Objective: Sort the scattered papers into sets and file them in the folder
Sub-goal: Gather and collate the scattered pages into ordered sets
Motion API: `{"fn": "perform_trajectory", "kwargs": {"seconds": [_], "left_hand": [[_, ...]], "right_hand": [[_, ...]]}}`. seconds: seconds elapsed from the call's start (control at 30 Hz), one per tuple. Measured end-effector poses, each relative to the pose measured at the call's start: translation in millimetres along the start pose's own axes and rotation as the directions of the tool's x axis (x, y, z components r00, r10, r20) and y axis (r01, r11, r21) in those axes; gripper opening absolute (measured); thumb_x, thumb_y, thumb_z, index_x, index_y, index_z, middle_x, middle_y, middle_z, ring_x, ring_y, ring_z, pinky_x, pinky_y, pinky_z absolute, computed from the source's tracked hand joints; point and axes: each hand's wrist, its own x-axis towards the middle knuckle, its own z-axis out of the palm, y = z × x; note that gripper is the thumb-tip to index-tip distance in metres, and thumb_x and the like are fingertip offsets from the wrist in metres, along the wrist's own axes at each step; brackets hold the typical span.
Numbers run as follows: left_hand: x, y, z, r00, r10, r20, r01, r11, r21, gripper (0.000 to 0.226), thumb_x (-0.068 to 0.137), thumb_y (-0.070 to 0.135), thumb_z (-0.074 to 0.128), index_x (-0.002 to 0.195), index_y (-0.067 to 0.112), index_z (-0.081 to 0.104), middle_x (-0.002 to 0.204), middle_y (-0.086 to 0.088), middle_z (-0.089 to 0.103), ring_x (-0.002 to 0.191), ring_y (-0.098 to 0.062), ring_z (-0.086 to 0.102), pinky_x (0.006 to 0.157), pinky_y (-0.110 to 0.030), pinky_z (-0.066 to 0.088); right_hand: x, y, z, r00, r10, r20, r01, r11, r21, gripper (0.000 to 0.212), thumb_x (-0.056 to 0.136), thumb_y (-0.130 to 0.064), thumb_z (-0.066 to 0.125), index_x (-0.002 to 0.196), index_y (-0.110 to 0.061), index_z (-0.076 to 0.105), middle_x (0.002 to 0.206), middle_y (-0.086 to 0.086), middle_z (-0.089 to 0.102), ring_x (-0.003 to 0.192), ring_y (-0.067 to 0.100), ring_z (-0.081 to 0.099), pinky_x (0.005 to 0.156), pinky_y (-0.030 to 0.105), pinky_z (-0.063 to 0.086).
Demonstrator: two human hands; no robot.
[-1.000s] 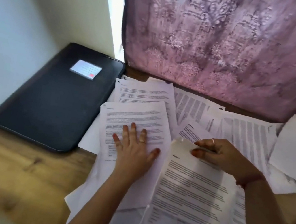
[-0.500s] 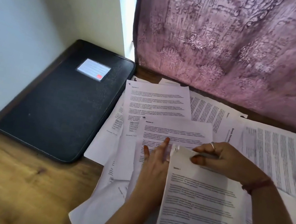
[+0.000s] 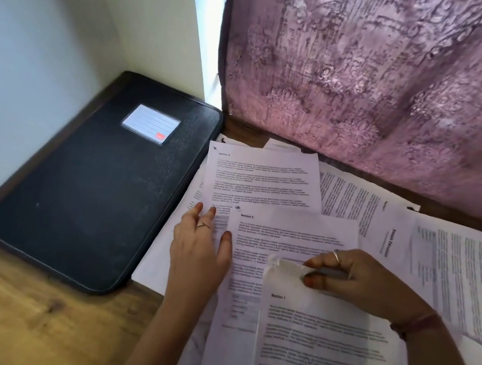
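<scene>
- Sorting barely begun — papers (image 3: 455, 270) lie scattered over the table (image 3: 10, 313); the black folder (image 3: 87, 178) sits closed at far left, nothing filed.
- My left hand (image 3: 199, 245) rests on the sheets, fingers straight.
- My right hand (image 3: 353, 277) pinches the top edge of the Section 1 sheet (image 3: 324, 351).

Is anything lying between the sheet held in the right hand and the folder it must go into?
The left hand and overlapping loose papers lie between the held sheet and the folder. The folder is closed, so nothing can go in yet.
</scene>
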Motion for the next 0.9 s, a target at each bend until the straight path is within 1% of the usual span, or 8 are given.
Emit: {"fn": "perform_trajectory", "kwargs": {"seconds": [0.13, 0.27, 0.47, 0.57, 0.67, 0.77, 0.83, 0.9], "left_hand": [[14, 0, -4, 0.999, -0.048, -0.018, 0.049, 0.998, 0.037, 0.052, 0.095, 0.038, 0.053, 0.143, 0.02, 0.043, 0.152, 0.001, 0.032, 0.138, -0.02, 0.027, 0.112, -0.046, 0.022], [24, -1, -5, 0.998, -0.055, -0.018, 0.056, 0.998, 0.019, 0.048, 0.096, 0.038, 0.052, 0.141, 0.023, 0.046, 0.151, 0.005, 0.033, 0.134, -0.018, 0.031, 0.111, -0.044, 0.022], [28, -3, -3, 0.997, -0.036, -0.061, 0.036, 0.999, -0.01, 0.042, 0.094, 0.027, 0.056, 0.136, 0.022, 0.054, 0.146, 0.007, 0.041, 0.126, -0.017, 0.036, 0.106, -0.042, 0.026], [24, -3, 0, 0.991, 0.076, -0.114, -0.081, 0.996, -0.036, 0.041, 0.093, 0.016, 0.06, 0.133, 0.023, 0.058, 0.141, 0.01, 0.049, 0.122, -0.016, 0.039, 0.104, -0.044, 0.026], [19, -1, 2, 0.94, 0.3, -0.16, -0.306, 0.952, -0.01, 0.033, 0.084, 0.001, 0.068, 0.114, 0.015, 0.071, 0.125, 0.007, 0.064, 0.112, -0.012, 0.047, 0.092, -0.043, 0.031], [15, -4, 5, 0.836, 0.512, -0.199, -0.51, 0.858, 0.064, 0.027, 0.085, 0.013, 0.054, 0.101, 0.01, 0.076, 0.112, 0.001, 0.071, 0.105, -0.024, 0.064, 0.087, -0.042, 0.044], [14, -5, 6, 0.798, 0.573, -0.188, -0.574, 0.817, 0.055, 0.034, 0.086, 0.019, 0.047, 0.096, 0.008, 0.077, 0.108, -0.001, 0.073, 0.103, -0.027, 0.067, 0.089, -0.039, 0.05], [14, -6, 8, 0.772, 0.606, -0.189, -0.606, 0.793, 0.064, 0.031, 0.085, 0.02, 0.051, 0.093, 0.006, 0.077, 0.106, -0.003, 0.074, 0.101, -0.028, 0.068, 0.086, -0.045, 0.055]], "right_hand": [[9, -4, 7, 1.0, -0.004, 0.022, 0.004, 1.0, -0.001, 0.022, 0.072, -0.041, 0.074, 0.091, -0.031, 0.076, 0.094, -0.018, 0.073, 0.09, 0.0, 0.068, 0.079, 0.01, 0.047], [17, -7, 12, 0.999, 0.017, 0.045, -0.016, 1.0, -0.016, 0.013, 0.079, -0.027, 0.077, 0.091, -0.031, 0.076, 0.094, -0.018, 0.073, 0.091, 0.0, 0.068, 0.082, 0.013, 0.048], [23, -10, 14, 0.995, 0.073, 0.066, -0.068, 0.995, -0.069, 0.019, 0.081, -0.03, 0.076, 0.099, -0.024, 0.076, 0.099, -0.011, 0.074, 0.096, 0.003, 0.067, 0.094, 0.028, 0.05], [25, -9, 15, 0.994, 0.084, 0.064, -0.078, 0.993, -0.088, 0.019, 0.08, -0.03, 0.077, 0.098, -0.024, 0.076, 0.098, -0.012, 0.074, 0.096, 0.002, 0.067, 0.095, 0.03, 0.05], [27, -5, 17, 0.995, 0.087, 0.048, -0.083, 0.993, -0.087, 0.017, 0.078, -0.03, 0.079, 0.095, -0.028, 0.077, 0.096, -0.014, 0.074, 0.096, 0.0, 0.067, 0.096, 0.03, 0.049], [28, -3, 17, 0.996, 0.081, 0.046, -0.077, 0.993, -0.088, 0.014, 0.075, -0.037, 0.079, 0.088, -0.04, 0.076, 0.097, -0.02, 0.073, 0.095, -0.004, 0.066, 0.094, 0.025, 0.049], [29, -4, 17, 0.996, 0.074, 0.052, -0.069, 0.994, -0.088, 0.017, 0.07, -0.047, 0.076, 0.087, -0.046, 0.074, 0.097, -0.023, 0.072, 0.094, -0.005, 0.065, 0.092, 0.021, 0.049], [29, -4, 18, 0.996, 0.078, 0.046, -0.074, 0.993, -0.089, 0.023, 0.065, -0.053, 0.073, 0.086, -0.043, 0.075, 0.097, -0.023, 0.072, 0.094, -0.006, 0.065, 0.092, 0.021, 0.049]]}}
